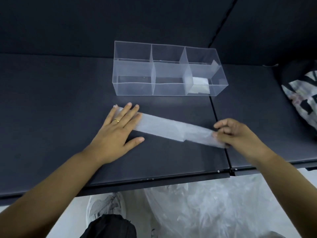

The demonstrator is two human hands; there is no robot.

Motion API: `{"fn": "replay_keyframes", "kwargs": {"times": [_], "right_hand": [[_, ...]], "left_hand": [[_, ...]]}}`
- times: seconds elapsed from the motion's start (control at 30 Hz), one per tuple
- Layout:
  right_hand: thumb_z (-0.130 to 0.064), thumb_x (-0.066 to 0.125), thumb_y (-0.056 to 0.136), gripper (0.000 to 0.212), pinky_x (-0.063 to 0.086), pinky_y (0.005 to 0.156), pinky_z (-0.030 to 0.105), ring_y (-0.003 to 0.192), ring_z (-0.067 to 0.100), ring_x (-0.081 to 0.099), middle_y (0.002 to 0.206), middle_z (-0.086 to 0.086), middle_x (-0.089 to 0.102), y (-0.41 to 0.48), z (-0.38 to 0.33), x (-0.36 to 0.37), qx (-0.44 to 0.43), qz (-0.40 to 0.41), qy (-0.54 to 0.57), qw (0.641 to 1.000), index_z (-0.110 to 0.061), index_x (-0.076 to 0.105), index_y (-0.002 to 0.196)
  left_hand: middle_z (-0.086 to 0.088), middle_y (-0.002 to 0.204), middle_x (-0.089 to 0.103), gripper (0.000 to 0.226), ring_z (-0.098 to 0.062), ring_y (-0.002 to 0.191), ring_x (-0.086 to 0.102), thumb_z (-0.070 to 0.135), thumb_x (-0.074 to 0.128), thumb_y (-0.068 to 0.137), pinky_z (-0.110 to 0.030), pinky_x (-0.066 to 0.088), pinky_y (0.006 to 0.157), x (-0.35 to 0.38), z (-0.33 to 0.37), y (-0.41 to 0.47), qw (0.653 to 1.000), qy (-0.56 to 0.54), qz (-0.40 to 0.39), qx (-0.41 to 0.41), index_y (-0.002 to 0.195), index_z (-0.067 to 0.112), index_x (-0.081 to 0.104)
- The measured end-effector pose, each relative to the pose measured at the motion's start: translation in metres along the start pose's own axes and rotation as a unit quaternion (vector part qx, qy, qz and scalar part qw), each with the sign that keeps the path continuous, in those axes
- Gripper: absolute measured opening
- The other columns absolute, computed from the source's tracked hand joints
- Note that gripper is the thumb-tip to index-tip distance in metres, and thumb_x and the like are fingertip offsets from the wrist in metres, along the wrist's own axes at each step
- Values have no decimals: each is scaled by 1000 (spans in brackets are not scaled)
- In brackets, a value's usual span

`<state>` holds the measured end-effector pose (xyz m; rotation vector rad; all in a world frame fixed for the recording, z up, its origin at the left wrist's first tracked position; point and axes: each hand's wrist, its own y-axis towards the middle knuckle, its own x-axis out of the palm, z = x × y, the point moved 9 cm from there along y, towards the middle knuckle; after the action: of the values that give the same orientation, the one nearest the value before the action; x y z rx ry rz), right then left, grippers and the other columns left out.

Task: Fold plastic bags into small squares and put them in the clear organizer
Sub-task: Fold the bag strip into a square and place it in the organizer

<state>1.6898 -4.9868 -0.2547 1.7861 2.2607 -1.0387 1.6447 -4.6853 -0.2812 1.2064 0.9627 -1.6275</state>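
Nearest, left hand (pixel 117 132), fingers straight and spread, pins one end of the folded bag (pixel 169 127), whose long axis slants down-right to the pinching right hand (pixel 238 133).

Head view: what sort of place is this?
Likely a staged workbench, not a home: a dark table with a matching dark wall behind, a clear organizer, and a heap of plastic bags on the floor below.

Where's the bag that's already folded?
In the head view, the folded bag lies in the right-end front compartment of the clear organizer, beyond the right hand, which pinches the long bag strip.
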Motion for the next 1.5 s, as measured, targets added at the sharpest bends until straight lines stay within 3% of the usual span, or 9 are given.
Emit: {"fn": "replay_keyframes", "kwargs": {"times": [0.17,0.4,0.5,0.67,0.8,1.13,1.23,1.37,1.5], "right_hand": [[-6,68,84,20,48,62,32,65,21,60,73,13,69,-64,4,13,67,-32,68,995,-10,64,102],[-43,79,61,34,49,51,21,55,14,61,66,8,66,-98,-60,40,-21,-104,187,977,-23,71,86],[-73,63,71,49,49,61,20,63,11,59,78,-2,68,-76,-79,27,-112,-49,97,988,-29,69,93],[-59,50,86,37,44,67,13,61,7,51,63,-10,58,-43,-58,86,-86,-210,-7,974,-33,63,109],[-25,70,86,6,43,57,13,56,4,54,76,-7,71,-24,-27,104,-33,-177,-40,983,-23,68,92],[-12,73,82,4,37,43,10,42,6,48,63,-2,71,-7,-17,99,13,-63,-11,998,-15,70,82],[-10,74,81,5,37,43,11,42,7,48,64,0,71,-5,-15,100,25,-56,-10,998,-13,70,81],[-9,75,80,5,38,43,12,41,8,48,64,3,71,-2,-14,100,41,-51,-7,998,-10,70,81],[-7,74,80,5,39,43,13,40,8,48,59,4,68,1,-19,102,40,-58,-13,997,-6,70,83]], "left_hand": [[3,161,-4,91,-8,147,-10,67,43,87,-26,-10,118,0,125,-4,974,-185,-10,126,153,15,7],[7,136,56,44,-5,127,48,3,55,94,-32,41,106,-15,157,-15,825,-562,60,-17,136,17,54],[10,111,69,24,-5,107,61,19,54,98,-24,44,99,-17,136,-17,760,-645,35,-67,117,16,69],[-16,117,68,47,-33,115,60,36,58,87,-36,47,95,10,89,-12,593,-781,5,-197,115,-2,65],[-10,115,70,31,-21,111,65,22,45,98,-32,52,95,21,68,-5,542,-812,-19,-215,117,8,64],[-8,83,72,15,-9,65,71,12,60,95,-19,56,58,18,-21,7,652,-663,106,-352,100,2,69],[-10,95,70,15,-8,69,68,6,56,94,-24,57,71,-8,-39,-2,741,-537,218,-340,104,9,68],[-1,114,54,28,-18,101,52,14,53,91,-26,40,91,-55,26,-29,895,-242,344,-149,119,15,57],[-5,139,53,54,-22,130,48,43,43,92,-39,37,109,-5,126,-39,981,-84,165,62,134,11,54]]}}
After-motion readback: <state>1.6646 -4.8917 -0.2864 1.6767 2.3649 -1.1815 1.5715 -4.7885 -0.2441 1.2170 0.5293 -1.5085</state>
